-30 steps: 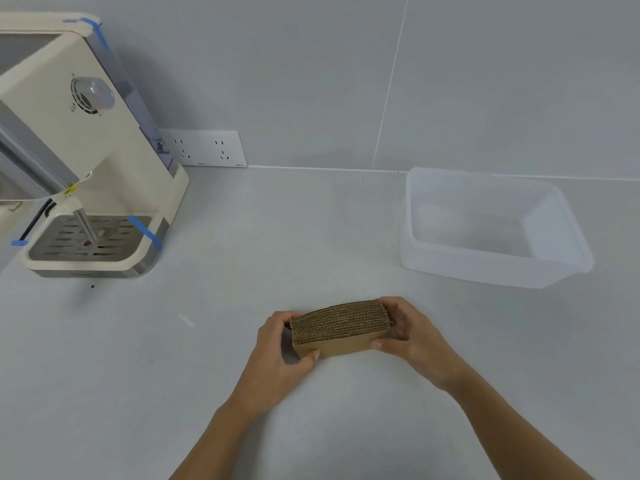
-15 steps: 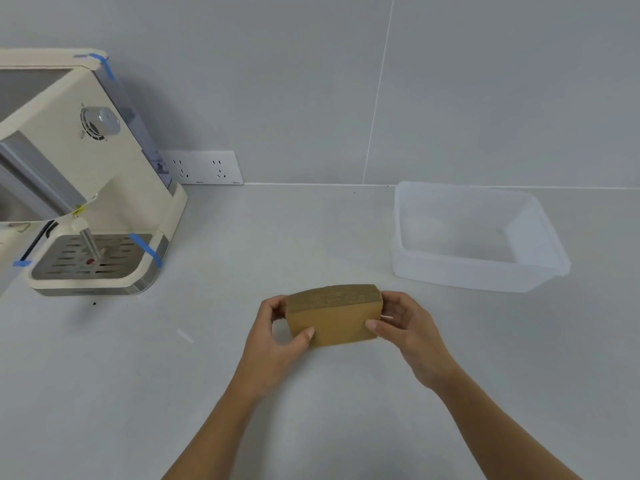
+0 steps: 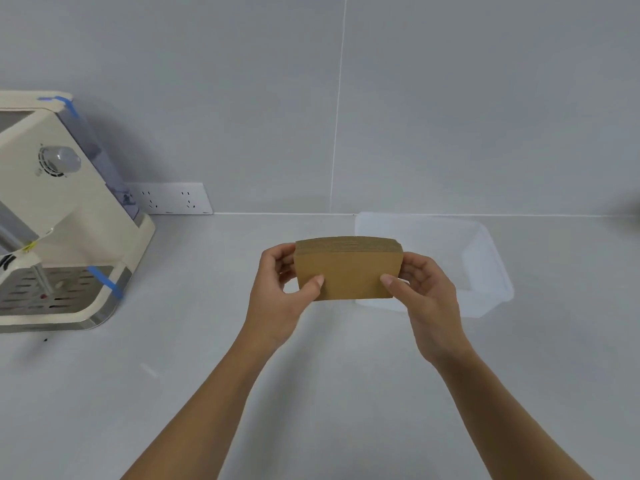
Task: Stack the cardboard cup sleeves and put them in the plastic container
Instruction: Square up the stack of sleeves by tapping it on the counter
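Observation:
A stack of brown cardboard cup sleeves (image 3: 348,271) is held upright above the counter, flat face toward me, corrugated edges on top. My left hand (image 3: 280,299) grips its left end, thumb on the front. My right hand (image 3: 424,299) grips its right end the same way. The clear plastic container (image 3: 485,271) sits on the counter behind and to the right of the stack, with nothing visible inside; its left part is hidden by the stack and my right hand.
A cream coffee machine (image 3: 65,216) with blue tape strips stands at the left, drip tray facing me. A white wall socket (image 3: 171,199) sits low on the grey tiled wall. The grey counter (image 3: 180,375) extends toward me.
Both hands have lifted the stack off the counter and tilted it upright, carrying it up and toward the container. The view has tilted upward.

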Tool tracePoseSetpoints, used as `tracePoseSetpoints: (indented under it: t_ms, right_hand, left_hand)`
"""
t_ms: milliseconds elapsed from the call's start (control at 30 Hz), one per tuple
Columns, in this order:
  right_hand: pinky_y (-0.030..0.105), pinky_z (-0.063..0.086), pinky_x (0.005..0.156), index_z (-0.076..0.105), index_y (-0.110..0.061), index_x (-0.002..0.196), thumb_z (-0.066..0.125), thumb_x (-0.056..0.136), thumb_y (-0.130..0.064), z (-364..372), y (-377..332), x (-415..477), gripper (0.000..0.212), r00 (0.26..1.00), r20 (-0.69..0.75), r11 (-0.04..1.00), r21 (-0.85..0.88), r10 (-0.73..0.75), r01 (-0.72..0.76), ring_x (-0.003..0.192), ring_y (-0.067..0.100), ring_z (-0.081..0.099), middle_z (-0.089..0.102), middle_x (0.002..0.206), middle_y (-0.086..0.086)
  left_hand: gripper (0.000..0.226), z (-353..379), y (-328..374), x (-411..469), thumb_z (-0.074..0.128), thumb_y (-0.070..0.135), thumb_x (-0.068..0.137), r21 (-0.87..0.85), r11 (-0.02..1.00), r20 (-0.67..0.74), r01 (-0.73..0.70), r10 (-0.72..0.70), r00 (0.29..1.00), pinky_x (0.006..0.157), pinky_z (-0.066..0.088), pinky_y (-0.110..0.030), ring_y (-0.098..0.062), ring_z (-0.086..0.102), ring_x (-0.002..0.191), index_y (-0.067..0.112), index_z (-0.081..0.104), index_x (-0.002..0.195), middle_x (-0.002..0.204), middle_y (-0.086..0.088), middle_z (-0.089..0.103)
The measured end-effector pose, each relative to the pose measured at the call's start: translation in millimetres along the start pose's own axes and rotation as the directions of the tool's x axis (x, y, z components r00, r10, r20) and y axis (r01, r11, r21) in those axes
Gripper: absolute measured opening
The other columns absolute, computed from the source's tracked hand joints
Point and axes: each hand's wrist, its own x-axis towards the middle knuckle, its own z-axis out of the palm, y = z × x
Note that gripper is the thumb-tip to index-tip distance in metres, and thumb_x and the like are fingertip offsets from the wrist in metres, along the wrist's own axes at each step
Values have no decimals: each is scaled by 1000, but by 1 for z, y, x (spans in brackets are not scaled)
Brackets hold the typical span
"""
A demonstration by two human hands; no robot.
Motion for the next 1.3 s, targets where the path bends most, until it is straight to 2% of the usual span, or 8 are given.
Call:
tracePoseSetpoints:
  t_ms: [300,500,733,867,1000,1100,1200,1300]
  right_hand:
    - [18,52,72,59,-19,96,63,81,-1,-49,-31,46,24,991,-133,999,30,-6,10,87,10,65,67,97,1]
    - [34,49,89,59,-13,96,63,82,-2,-81,-35,82,18,983,-169,997,26,77,-74,95,22,64,68,97,6]
    - [35,50,89,58,1,108,63,83,-8,-108,-11,115,27,925,-263,950,-74,276,-304,98,25,61,64,104,12]
    - [39,53,89,62,-4,81,63,83,-10,-117,5,131,7,885,-252,883,-167,392,-438,88,26,59,62,96,15]
    - [40,54,89,62,9,96,63,83,-9,-125,19,146,23,841,-273,816,-235,467,-529,88,30,60,64,104,24]
    - [43,55,88,58,15,102,64,82,-9,-130,29,153,32,817,-297,774,-277,494,-569,87,32,60,62,110,30]
    - [40,55,83,56,19,103,63,82,-9,-133,37,159,36,802,-313,752,-291,509,-591,80,30,57,61,91,26]
    - [38,48,68,56,2,70,60,82,-8,-131,39,161,16,795,-310,717,-346,521,-605,68,25,46,46,73,12]
  left_hand:
    - [48,77,31,45,67,22,64,-36,999,-8,-16,16,1000,77,51,-14,-4,57,93,25,52,109,104,7,59]
    - [39,120,28,79,65,10,81,-7,995,-8,103,-103,995,75,48,-15,-16,59,102,15,54,118,113,-4,62]
    - [22,154,-3,108,58,12,82,128,948,47,292,-300,953,76,45,-24,-18,59,84,5,65,102,93,-3,64]
    - [26,168,-29,123,54,19,83,252,873,11,418,-434,901,74,41,-32,-21,50,78,-3,61,95,86,-9,54]
    - [30,177,-48,130,49,25,88,410,783,14,468,-519,855,76,45,-33,-21,49,80,0,54,105,91,-8,51]
    - [26,184,-56,132,47,23,90,469,757,23,454,-524,851,60,36,-27,-19,44,73,0,51,100,85,-6,46]
    - [21,188,-60,136,47,23,90,497,743,6,449,-521,854,55,32,-26,-18,42,71,3,48,94,80,-4,43]
    - [18,190,-65,140,47,23,89,514,727,-8,456,-527,850,53,30,-26,-16,39,64,5,45,88,73,-2,40]
